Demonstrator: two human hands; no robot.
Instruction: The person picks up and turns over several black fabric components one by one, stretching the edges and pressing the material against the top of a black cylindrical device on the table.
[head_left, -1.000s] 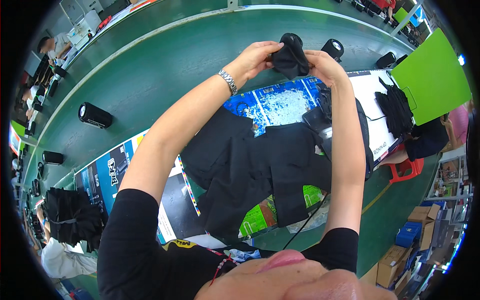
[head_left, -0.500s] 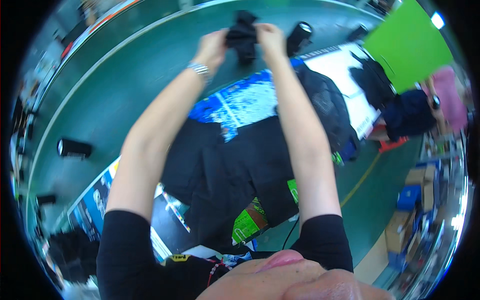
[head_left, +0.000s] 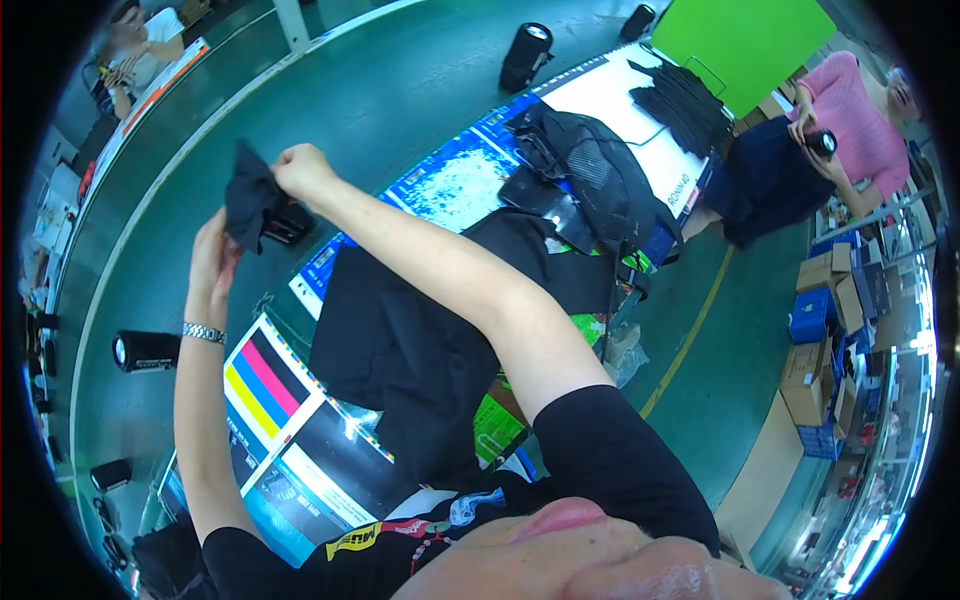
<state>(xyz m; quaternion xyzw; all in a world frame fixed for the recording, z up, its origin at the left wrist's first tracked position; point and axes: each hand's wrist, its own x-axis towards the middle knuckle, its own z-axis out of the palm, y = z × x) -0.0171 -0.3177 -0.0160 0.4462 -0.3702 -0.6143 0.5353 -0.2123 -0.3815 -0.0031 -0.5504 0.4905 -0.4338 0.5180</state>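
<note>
A small folded black cloth [head_left: 250,205] is held out at arm's length, toward the far left, beyond the printed sheets. My right hand [head_left: 303,175] pinches its upper right side. The fingers of my left hand [head_left: 212,255] close on its lower left edge, partly hidden behind the cloth. Just behind the cloth shows a dark cylinder [head_left: 291,224], mostly covered. Spread across the table surface below my arms is a large black garment [head_left: 385,330], creased, with my right forearm passing over part of it.
Colourful printed sheets [head_left: 265,375] cover the table. A black mesh backpack [head_left: 600,170] and black strips of cloth [head_left: 680,105] lie farther right. Black cylinders [head_left: 525,55] surround the table. At right, a person in pink [head_left: 850,110] holds a round black object; cardboard boxes [head_left: 805,380] stand nearby.
Both hands have carried the black cloth from the far middle to the left. My right forearm now crosses above the garment, and the view has shifted.
</note>
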